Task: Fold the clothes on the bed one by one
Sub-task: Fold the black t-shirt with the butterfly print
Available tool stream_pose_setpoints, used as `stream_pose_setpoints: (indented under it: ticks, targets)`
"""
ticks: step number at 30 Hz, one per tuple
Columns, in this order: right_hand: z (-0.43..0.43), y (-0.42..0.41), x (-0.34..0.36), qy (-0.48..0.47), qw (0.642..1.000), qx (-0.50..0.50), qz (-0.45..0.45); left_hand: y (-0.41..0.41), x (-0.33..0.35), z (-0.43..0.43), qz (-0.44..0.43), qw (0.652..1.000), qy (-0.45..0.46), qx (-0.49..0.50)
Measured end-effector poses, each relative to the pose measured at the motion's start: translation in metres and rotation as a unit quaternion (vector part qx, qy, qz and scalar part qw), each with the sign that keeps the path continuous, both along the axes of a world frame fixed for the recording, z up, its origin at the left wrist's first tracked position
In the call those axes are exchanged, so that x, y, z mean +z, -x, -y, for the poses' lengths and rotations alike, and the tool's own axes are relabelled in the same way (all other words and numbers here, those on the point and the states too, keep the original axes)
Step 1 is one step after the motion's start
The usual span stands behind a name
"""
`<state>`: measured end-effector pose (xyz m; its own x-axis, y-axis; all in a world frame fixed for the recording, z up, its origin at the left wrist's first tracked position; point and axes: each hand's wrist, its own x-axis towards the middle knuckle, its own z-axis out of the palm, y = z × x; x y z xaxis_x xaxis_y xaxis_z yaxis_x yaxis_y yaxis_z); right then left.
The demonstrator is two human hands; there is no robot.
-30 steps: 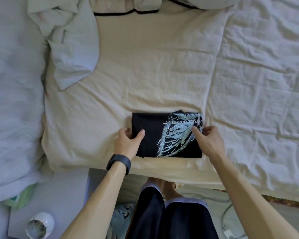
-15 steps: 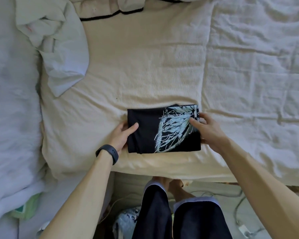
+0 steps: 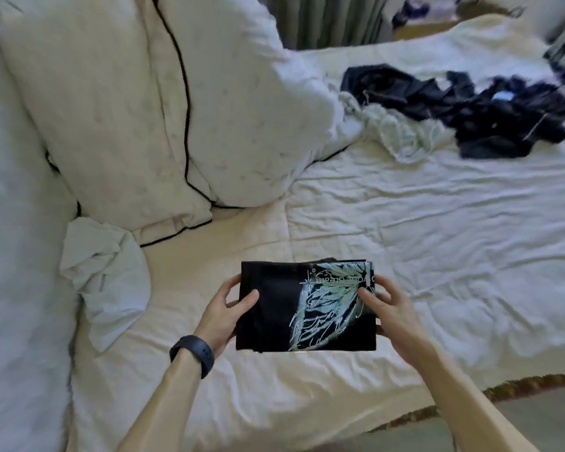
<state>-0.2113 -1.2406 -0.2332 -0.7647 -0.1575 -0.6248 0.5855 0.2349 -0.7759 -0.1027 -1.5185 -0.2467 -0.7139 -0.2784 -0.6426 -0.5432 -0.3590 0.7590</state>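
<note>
The folded black shirt [image 3: 307, 308], a neat rectangle with a pale wing print and a line of lettering across its right half, sits low in the middle of the view, over the near edge of the bed [image 3: 421, 243]; whether its underside touches the sheet or is just clear of it cannot be told. The left hand [image 3: 222, 316] grips its edge at nine o'clock, thumb lying on top of the cloth and the other fingers curled round the side and underneath. The right hand [image 3: 392, 316] holds the opposite edge at three o'clock in the same way, thumb pressed on the print, fingers bent round the border. A black wristband [image 3: 193, 353] circles the left wrist, at about seven o'clock from the shirt. A crumpled white cloth [image 3: 105, 275] lies on the cream sheet at nine o'clock, well apart from the shirt. Two large pale pillows [image 3: 128, 125] with dark piping lean together from ten to twelve o'clock, their lower corners near the white cloth. Towards one o'clock, far across the rumpled bedding, a pale green garment [image 3: 402, 132] lies bunched, touching a loose heap of dark clothes [image 3: 477, 106] that spreads towards two o'clock. Beyond the bed at twelve o'clock hangs a grey-green curtain [image 3: 327, 17].
</note>
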Motion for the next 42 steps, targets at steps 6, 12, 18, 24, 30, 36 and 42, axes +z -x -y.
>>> stream_pose_setpoints:
  ticks: [6,12,18,24,30,36,42]
  targets:
    - [-0.093,0.016,0.176,0.062,0.979,-0.102,-0.166,0.093,0.171,-0.069,-0.156,0.98,0.036,-0.114]
    - [-0.217,-0.018,0.307,0.086,0.925,-0.196,-0.312,0.137,0.325,-0.183,-0.313,0.921,0.093,-0.215]
    - [-0.348,-0.065,0.389,0.058,0.872,-0.289,-0.391,0.146,0.426,-0.316,-0.406,0.852,0.118,-0.308]
    - [-0.455,-0.112,0.422,0.033,0.848,-0.349,-0.397,0.134,0.446,-0.442,-0.379,0.847,-0.014,-0.374]
    - [-0.531,-0.127,0.36,-0.016,0.885,-0.375,-0.276,0.141,0.347,-0.531,-0.194,0.877,-0.02,-0.438]
    - [-0.59,-0.096,0.298,-0.033,0.872,-0.442,-0.211,0.187,0.301,-0.609,-0.121,0.864,-0.093,-0.479]
    - [-0.663,-0.03,0.307,-0.028,0.858,-0.464,-0.218,0.277,0.308,-0.686,-0.164,0.834,-0.104,-0.517]
